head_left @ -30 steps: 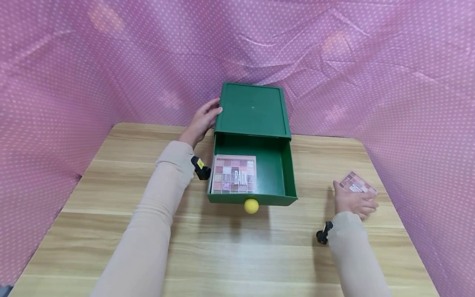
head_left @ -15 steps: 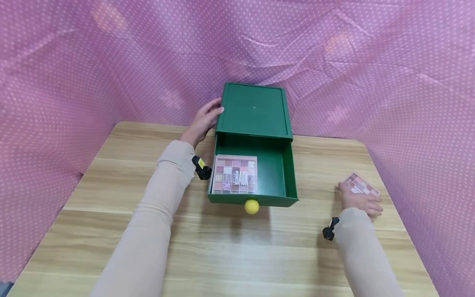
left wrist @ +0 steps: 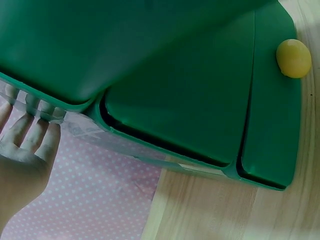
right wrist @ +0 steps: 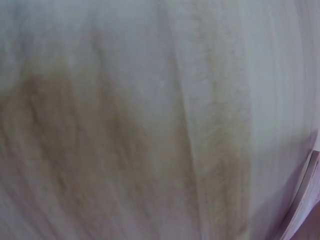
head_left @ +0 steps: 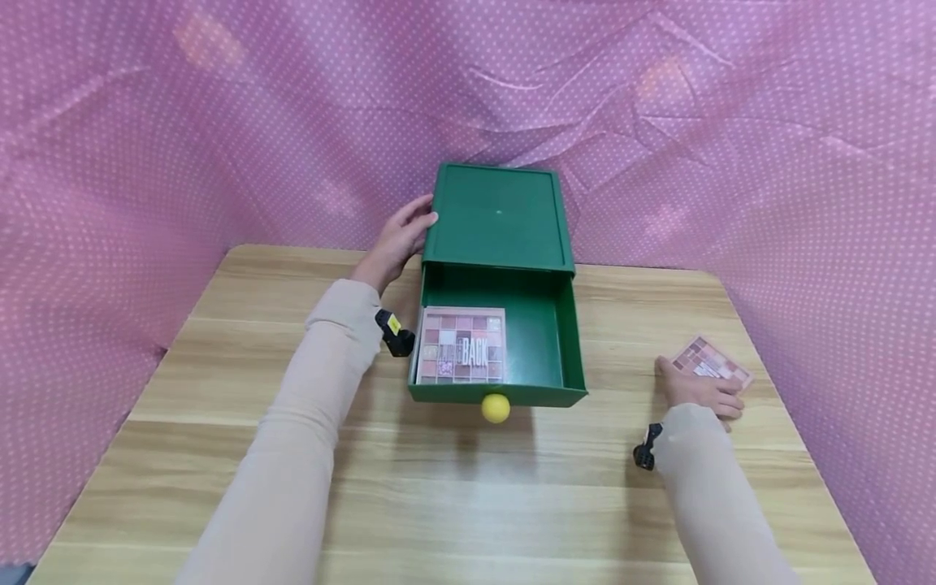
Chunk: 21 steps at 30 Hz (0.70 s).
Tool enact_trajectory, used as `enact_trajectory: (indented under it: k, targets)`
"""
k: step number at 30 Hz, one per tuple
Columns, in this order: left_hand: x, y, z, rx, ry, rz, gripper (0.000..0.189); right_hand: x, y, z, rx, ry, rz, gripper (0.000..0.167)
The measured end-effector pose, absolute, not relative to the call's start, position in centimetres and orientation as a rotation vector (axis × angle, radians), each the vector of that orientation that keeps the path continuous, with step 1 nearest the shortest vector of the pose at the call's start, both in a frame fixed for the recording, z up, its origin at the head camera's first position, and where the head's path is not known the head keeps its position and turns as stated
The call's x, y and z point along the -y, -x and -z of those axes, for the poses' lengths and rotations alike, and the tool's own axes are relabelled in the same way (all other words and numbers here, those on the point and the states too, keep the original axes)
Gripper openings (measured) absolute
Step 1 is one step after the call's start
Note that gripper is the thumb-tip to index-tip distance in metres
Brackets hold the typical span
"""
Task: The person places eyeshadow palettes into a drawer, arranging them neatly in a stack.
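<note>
Left grip at green case, "BACK" palette

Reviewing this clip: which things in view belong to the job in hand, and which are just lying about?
Likely part of the job:
green drawer unit, left hand at its side
open drawer with yellow knob
palette inside
loose palette by the right hand

Only surroundings or gear:
wooden table
pink dotted cloth
wrist cameras
</note>
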<state>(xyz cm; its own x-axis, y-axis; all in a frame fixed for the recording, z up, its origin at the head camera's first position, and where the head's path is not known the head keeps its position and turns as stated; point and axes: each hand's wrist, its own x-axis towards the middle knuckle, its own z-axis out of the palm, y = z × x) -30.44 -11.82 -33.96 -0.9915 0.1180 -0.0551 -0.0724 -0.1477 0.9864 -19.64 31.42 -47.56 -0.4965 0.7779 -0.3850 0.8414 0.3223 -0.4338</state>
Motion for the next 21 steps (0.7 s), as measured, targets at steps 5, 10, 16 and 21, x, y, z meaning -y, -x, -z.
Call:
enact_trajectory:
  k: [5, 10, 16, 21]
  targets:
    - [11.9, 30.4, 33.9, -1.969, -0.05, -2.285, 0.047, -31.3, 20.0, 47.7, -2.46, -1.546, 0.894, 0.128]
    - [11.8, 30.7, 33.9, -1.967, -0.064, -2.28, 0.047, -31.7, 20.5, 48.1, -2.439, -1.575, 0.861, 0.127]
    - [11.7, 30.8, 33.9, -1.948, -0.054, -2.296, 0.047, -31.8, 20.4, 48.4, -2.447, -1.581, 0.86, 0.122]
    - [11.9, 30.8, 34.1, -1.946, -0.04, -2.308, 0.046, -31.5, 20.4, 48.7, -2.504, -1.621, 0.819, 0.118]
